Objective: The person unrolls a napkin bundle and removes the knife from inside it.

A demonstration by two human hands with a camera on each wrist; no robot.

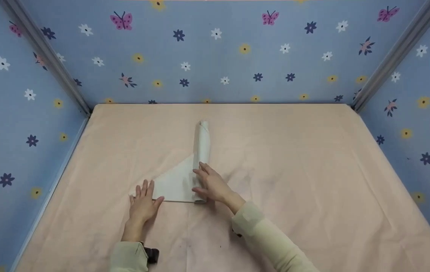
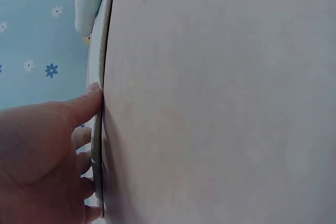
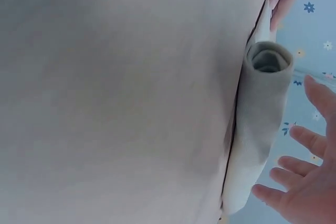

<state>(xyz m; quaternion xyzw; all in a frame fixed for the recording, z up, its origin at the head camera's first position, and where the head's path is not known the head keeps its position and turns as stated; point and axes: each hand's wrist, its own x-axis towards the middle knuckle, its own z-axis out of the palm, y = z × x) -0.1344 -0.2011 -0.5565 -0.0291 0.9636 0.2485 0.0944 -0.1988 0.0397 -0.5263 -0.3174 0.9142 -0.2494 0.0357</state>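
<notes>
A pale, whitish cloth (image 1: 176, 186) lies on the table, its left part flat and tapering to a corner, its right part wound into a roll (image 1: 204, 145). Spread over the flat left corner, my left hand (image 1: 143, 206) rests with straight fingers; the left wrist view has its thumb (image 2: 86, 103) along the cloth's near edge. My right hand (image 1: 216, 185) is at the near half of the roll, fingers extended over it in the head view. Seen from the right wrist, the roll's hollow end (image 3: 269, 59) faces the camera, and the fingers (image 3: 304, 140) are spread beside it.
A peach-coloured cover (image 1: 294, 151) with light creases spreads over the table. Blue walls (image 1: 215, 53) with flowers and butterflies rise at the back and both sides, with grey posts (image 1: 396, 56) at the rear corners. A dark strap device (image 1: 151, 255) sits at the left wrist.
</notes>
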